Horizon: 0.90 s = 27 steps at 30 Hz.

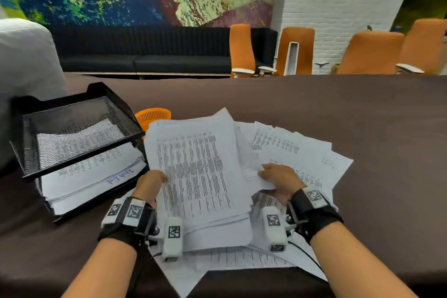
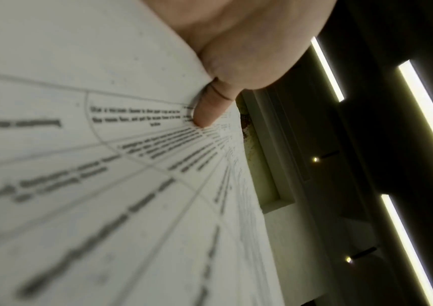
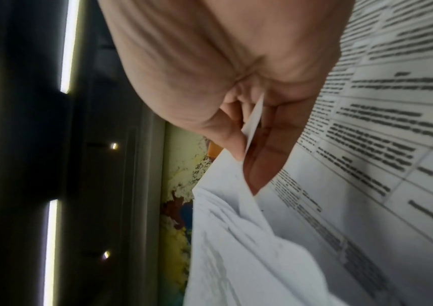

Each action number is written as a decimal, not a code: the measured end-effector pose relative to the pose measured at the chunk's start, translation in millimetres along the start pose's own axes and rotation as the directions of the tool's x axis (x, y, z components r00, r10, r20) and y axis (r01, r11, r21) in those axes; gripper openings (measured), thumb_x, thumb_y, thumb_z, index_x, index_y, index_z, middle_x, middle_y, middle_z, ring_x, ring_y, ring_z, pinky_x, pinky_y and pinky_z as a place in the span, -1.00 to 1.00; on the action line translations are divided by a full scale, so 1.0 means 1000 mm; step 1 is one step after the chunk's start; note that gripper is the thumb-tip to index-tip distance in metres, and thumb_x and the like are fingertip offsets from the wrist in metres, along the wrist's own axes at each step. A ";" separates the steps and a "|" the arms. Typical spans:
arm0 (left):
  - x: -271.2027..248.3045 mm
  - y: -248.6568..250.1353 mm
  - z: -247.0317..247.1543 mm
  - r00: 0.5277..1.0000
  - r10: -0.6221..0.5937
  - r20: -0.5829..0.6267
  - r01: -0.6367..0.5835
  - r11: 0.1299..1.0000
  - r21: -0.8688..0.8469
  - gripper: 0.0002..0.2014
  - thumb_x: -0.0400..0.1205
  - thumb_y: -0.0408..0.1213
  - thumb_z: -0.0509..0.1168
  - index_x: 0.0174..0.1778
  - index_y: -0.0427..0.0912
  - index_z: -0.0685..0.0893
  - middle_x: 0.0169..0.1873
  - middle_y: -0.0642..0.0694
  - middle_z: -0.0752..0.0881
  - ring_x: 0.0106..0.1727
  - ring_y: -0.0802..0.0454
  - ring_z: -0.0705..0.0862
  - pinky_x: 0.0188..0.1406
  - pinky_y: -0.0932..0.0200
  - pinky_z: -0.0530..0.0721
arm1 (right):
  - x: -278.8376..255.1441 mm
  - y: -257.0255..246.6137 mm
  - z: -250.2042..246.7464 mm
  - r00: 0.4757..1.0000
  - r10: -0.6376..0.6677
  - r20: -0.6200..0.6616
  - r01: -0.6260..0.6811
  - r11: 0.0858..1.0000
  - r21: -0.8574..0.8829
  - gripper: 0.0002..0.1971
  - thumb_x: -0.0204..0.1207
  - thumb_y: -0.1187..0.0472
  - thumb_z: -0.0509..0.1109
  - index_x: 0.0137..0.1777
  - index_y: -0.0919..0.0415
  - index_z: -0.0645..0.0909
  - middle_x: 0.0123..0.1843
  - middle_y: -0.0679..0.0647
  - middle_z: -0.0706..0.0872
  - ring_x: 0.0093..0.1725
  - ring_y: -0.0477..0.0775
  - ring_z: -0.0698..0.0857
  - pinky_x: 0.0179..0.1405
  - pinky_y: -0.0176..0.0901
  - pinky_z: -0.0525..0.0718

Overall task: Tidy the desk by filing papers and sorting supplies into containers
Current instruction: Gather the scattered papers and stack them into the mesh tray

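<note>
A thick stack of printed papers (image 1: 198, 172) is lifted off the brown desk (image 1: 338, 109), tilted toward me. My left hand (image 1: 151, 182) grips its left edge, thumb (image 2: 207, 111) pressed on the printed face of the stack (image 2: 105, 186). My right hand (image 1: 278, 180) pinches sheets at the stack's right side, a paper edge (image 3: 253, 122) caught between its fingers (image 3: 231, 142). More loose papers (image 1: 297, 152) lie fanned out under and right of the stack. A black mesh two-tier tray (image 1: 75, 133) stands at the left, its lower tier full of papers (image 1: 96, 176).
An orange mesh cup (image 1: 152, 116) stands behind the stack, next to the tray. A grey chair back (image 1: 24, 60) rises at the far left. Orange chairs (image 1: 372, 53) line the desk's far edge. Bare desk surface stretches to the right and beyond the papers.
</note>
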<state>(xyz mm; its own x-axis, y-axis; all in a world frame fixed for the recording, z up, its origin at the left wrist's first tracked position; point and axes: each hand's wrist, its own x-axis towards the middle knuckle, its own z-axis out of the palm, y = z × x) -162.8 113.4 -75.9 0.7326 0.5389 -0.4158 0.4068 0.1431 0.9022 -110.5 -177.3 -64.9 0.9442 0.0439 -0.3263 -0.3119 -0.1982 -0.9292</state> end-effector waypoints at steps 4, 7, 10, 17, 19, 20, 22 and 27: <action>-0.002 0.005 -0.001 0.983 -0.042 0.180 0.058 0.995 -0.084 -0.78 0.66 -0.34 0.23 0.16 -0.25 0.69 0.12 -0.36 0.75 0.22 -0.37 0.70 0.25 -0.33 0.62 | -0.031 0.003 -0.013 0.989 0.015 0.146 -0.053 0.963 0.263 -0.80 0.57 0.57 0.28 0.03 0.39 0.70 -0.01 0.28 0.79 -0.16 0.18 0.75 -0.24 0.00 0.80; -0.003 0.007 -0.002 0.976 -0.029 0.217 0.043 0.997 -0.060 -0.84 0.68 -0.29 0.27 0.08 -0.18 0.73 0.06 -0.35 0.79 0.11 -0.40 0.75 0.18 -0.41 0.67 | -0.044 0.007 -0.015 0.977 -0.025 0.210 -0.010 0.986 0.164 -0.78 0.51 0.56 0.34 0.04 0.39 0.74 -0.01 0.31 0.82 -0.17 0.18 0.78 -0.33 -0.10 0.78; -0.003 0.004 -0.005 0.975 0.033 0.221 -0.049 0.996 0.069 -0.77 0.65 -0.28 0.35 0.21 -0.21 0.72 0.07 -0.31 0.80 0.07 -0.35 0.78 0.22 -0.38 0.66 | -0.049 0.015 -0.018 0.971 -0.038 0.234 0.018 0.996 0.087 -0.79 0.56 0.49 0.33 0.09 0.36 0.75 0.03 0.30 0.83 -0.13 0.14 0.78 -0.28 -0.11 0.78; -0.037 0.006 0.012 0.886 0.081 0.457 -0.098 0.995 0.013 -0.75 0.67 -0.37 0.34 0.27 -0.23 0.66 0.07 -0.34 0.80 0.10 -0.35 0.78 0.19 -0.38 0.67 | -0.048 0.021 -0.020 0.971 -0.061 0.232 0.009 0.976 0.218 -0.68 0.57 -0.10 0.43 0.23 0.04 0.69 0.17 -0.04 0.81 0.14 -0.01 0.75 0.23 -0.02 0.70; -0.049 0.000 0.026 0.865 0.071 0.496 -0.099 0.995 0.030 -0.72 0.63 -0.29 0.39 0.26 -0.22 0.66 0.07 -0.32 0.81 0.09 -0.32 0.79 0.19 -0.35 0.69 | -0.048 0.023 -0.020 0.974 -0.054 0.220 0.016 0.985 0.170 -0.69 0.55 0.03 0.48 0.25 0.09 0.68 0.05 -0.02 0.83 0.01 -0.01 0.79 -0.02 -0.10 0.76; -0.054 -0.005 0.033 0.868 0.063 0.493 -0.105 0.993 0.059 -0.67 0.60 -0.24 0.44 0.25 -0.23 0.67 0.04 -0.30 0.82 0.06 -0.30 0.81 0.17 -0.33 0.70 | -0.046 0.026 -0.019 0.975 -0.040 0.219 0.013 0.992 0.122 -0.66 0.55 0.10 0.50 0.29 0.18 0.67 0.04 0.09 0.84 0.00 0.10 0.82 -0.05 -0.02 0.79; -0.063 -0.012 0.044 0.877 0.100 0.470 -0.168 0.980 0.105 -0.57 0.50 -0.10 0.50 0.24 -0.21 0.69 0.02 -0.23 0.84 0.04 -0.25 0.82 0.17 -0.31 0.71 | -0.045 0.031 -0.020 0.978 -0.035 0.207 0.034 0.999 0.009 -0.63 0.53 0.16 0.52 0.28 0.32 0.66 0.06 0.26 0.83 0.04 0.27 0.82 0.07 0.16 0.79; -0.089 0.016 0.048 0.819 0.450 0.356 -0.443 0.890 -0.106 -0.70 0.50 0.03 0.44 0.10 0.02 0.73 0.05 -0.09 0.83 0.14 -0.12 0.78 0.26 -0.30 0.67 | -0.061 -0.008 -0.038 0.940 -0.331 0.084 0.327 0.943 0.063 -0.72 0.46 -0.01 0.54 0.11 0.08 0.74 0.04 0.08 0.85 0.08 0.15 0.81 0.24 0.28 0.71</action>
<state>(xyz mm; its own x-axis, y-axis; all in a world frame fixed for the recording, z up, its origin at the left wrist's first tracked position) -195.2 27.5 -29.5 0.9774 0.2098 0.0248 -0.0202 -0.0239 0.9995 -161.9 -215.9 -31.3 0.9818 0.1894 -0.0135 0.0077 -0.1107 -0.9938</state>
